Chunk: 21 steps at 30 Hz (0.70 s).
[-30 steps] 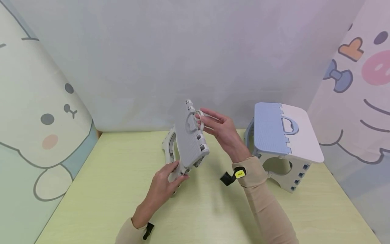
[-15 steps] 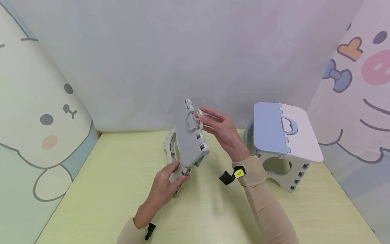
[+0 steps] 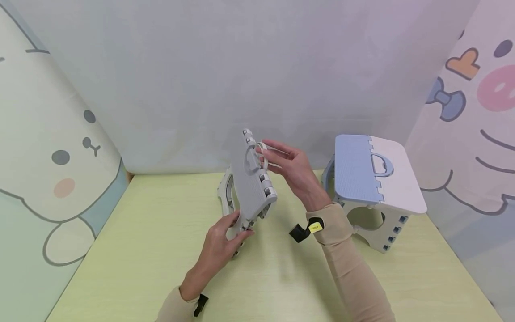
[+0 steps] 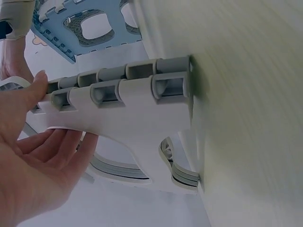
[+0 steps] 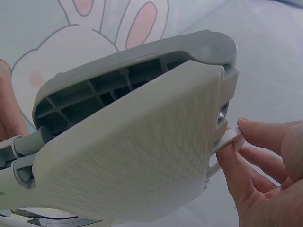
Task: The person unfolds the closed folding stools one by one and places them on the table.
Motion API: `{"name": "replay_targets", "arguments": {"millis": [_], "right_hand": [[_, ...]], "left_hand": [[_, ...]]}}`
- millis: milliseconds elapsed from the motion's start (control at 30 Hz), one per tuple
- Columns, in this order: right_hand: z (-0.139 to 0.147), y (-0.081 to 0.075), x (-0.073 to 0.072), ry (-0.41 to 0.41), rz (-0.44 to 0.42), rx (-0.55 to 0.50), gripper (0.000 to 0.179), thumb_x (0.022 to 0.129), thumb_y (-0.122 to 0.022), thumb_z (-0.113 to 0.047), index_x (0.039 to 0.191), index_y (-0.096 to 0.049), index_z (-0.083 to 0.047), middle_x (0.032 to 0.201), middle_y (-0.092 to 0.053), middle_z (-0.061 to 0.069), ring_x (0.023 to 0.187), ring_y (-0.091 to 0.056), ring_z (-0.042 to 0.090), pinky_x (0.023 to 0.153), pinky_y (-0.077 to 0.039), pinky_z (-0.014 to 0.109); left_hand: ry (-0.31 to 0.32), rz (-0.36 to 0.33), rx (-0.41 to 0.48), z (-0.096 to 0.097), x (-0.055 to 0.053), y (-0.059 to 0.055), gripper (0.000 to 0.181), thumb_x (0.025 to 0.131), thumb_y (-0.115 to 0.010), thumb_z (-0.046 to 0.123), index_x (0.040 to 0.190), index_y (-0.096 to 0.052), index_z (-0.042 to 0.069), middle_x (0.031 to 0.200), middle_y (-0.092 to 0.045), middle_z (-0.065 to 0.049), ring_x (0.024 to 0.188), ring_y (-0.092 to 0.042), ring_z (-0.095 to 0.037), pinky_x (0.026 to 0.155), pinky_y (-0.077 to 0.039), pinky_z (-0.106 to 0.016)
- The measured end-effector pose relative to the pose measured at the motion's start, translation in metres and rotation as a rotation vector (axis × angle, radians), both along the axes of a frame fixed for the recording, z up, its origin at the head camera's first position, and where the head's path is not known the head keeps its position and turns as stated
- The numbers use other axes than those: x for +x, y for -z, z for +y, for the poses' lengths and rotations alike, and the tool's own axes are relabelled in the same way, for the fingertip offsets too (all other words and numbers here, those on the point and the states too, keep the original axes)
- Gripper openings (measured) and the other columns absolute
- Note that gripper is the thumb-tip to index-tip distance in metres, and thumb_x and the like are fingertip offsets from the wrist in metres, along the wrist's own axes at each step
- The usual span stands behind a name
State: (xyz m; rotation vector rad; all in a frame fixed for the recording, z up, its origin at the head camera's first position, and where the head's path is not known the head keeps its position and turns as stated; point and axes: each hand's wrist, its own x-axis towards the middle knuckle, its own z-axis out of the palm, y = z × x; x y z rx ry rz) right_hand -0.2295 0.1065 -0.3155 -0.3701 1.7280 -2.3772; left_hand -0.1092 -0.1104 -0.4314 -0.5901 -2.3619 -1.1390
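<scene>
A grey and white folding stool, partly folded, stands tilted on the table in the head view. My left hand grips the near end of its leg panel, thumb by the hinge and fingers underneath. In the left wrist view the white leg panel shows its hinge knuckles, its lower end close to the tabletop. My right hand pinches the stool's carrying handle between thumb and fingers, at the folded top edge. A narrow gap shows between the two seat halves in the right wrist view.
A second folding stool, blue and white, stands unfolded to the right, close by my right forearm. The pale green table meets a grey wall covering at the back. Cartoon-printed panels flank both sides.
The stool's leg part and my left hand have shifted slightly to the right. The right hand keeps its hold on the handle and has barely moved.
</scene>
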Motion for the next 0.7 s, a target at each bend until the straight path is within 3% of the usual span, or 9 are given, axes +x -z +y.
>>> {"name": "replay_targets", "arguments": {"millis": [700], "right_hand": [[-0.0034,-0.0052,0.0001,0.007,0.03,0.039,0.041,0.097,-0.074,-0.014,0.136,-0.067,-0.009,0.125,-0.072,0.013,0.118,-0.068,0.026,0.107,-0.049,0.048]], "left_hand": [[-0.02,-0.047,0.039,0.006,0.0009,-0.0012,0.057,0.078,-0.09,0.01,0.129,-0.066,-0.001,0.116,-0.073,-0.015,0.097,-0.072,-0.026,0.078,-0.062,-0.04]]}}
